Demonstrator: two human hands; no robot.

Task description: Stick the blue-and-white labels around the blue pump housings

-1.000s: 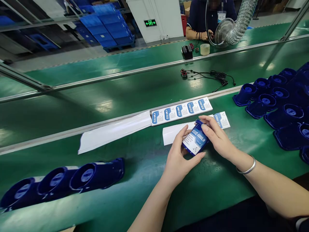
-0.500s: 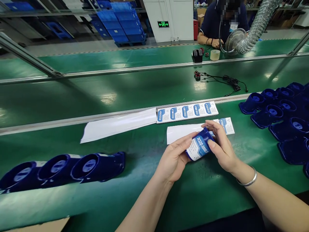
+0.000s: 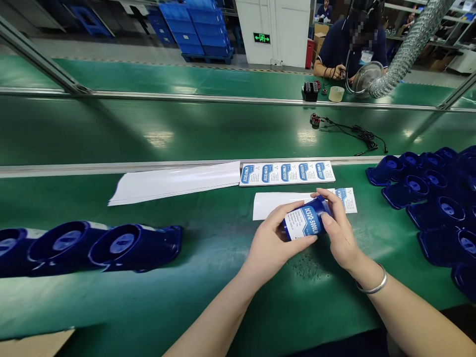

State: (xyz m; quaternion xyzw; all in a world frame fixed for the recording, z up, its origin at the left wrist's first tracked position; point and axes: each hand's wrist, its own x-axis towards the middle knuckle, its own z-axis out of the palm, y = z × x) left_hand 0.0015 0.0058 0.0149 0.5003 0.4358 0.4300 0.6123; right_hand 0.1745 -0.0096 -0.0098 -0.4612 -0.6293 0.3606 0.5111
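Observation:
Both my hands hold one dark blue plastic housing [image 3: 307,221] with a white and blue label on its side, just above the green table. My left hand [image 3: 274,243] cups it from the left and below, fingers wrapped round it. My right hand [image 3: 337,229], with a silver bangle at the wrist, grips it from the right, thumb pressed on the label. Under the hands lies a mostly peeled label strip [image 3: 273,203]. Beyond it lies a label sheet [image 3: 287,173] with several blue and white labels.
Labelled blue housings [image 3: 89,246] lie in a row at the left. Several unlabelled blue housings [image 3: 431,198] crowd the right. White backing paper [image 3: 174,181] lies by a metal rail. Black cables [image 3: 349,131] rest on the conveyor belt. Across it a person works beside a flexible duct [image 3: 407,52].
The housing has been turned in my hands so it lies more on its side. My view has shifted, so everything sits a little lower and further right.

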